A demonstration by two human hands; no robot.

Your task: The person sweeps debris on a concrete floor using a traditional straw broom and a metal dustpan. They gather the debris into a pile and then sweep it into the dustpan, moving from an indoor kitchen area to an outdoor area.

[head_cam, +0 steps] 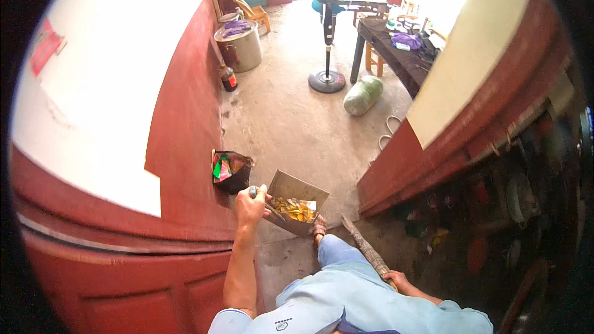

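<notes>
My left hand is closed around the dark end of a handle that belongs to a dustpan. Yellow and brown dry leaves with a pale scrap lie in the dustpan, in front of my foot. On the right, my right hand grips a long, rough, brown stick-like shaft, perhaps a bundled broom, slanting down to the floor. Just beyond my left hand stands a black bin bag with colourful rubbish, against the red wall.
A red door is at left, a wall edge at right. Farther off are a standing fan, a large green gourd, a dark-topped table, a metal drum and a bottle by the wall.
</notes>
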